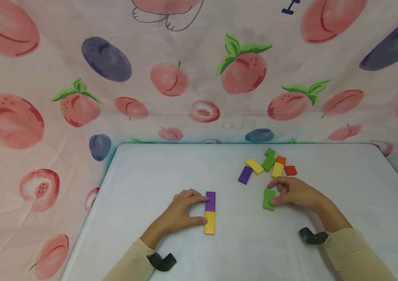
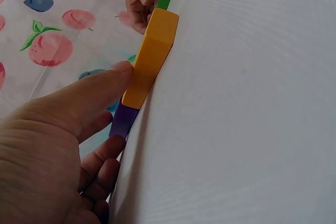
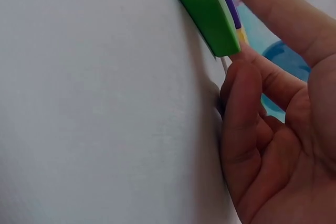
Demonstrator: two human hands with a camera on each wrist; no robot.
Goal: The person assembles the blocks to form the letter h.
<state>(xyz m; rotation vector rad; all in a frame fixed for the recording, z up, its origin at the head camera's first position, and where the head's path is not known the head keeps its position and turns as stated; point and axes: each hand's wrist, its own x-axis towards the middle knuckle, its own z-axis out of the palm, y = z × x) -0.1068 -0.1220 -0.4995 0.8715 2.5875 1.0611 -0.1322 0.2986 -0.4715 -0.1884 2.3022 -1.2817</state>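
Observation:
A purple block (image 1: 211, 201) and a yellow block (image 1: 209, 223) lie end to end on the white table, forming one straight column. My left hand (image 1: 184, 210) is at their left side, index fingertip against the purple block and extended thumb against the yellow one. To the right, a green block (image 1: 268, 199) lies lengthwise in the same direction. My right hand (image 1: 295, 192) pinches it, thumb on its right side and index fingertip at its far end. In the right wrist view the green block (image 3: 205, 11) stands close over the white surface.
Beyond my right hand lies a loose group of blocks: a purple one (image 1: 245, 175), a tilted yellow one (image 1: 254, 166), another yellow one (image 1: 277, 169), green ones (image 1: 268, 163) and red-orange ones (image 1: 290, 170). The table's back edge (image 1: 184, 143) meets a fruit-patterned cloth (image 1: 128, 128).

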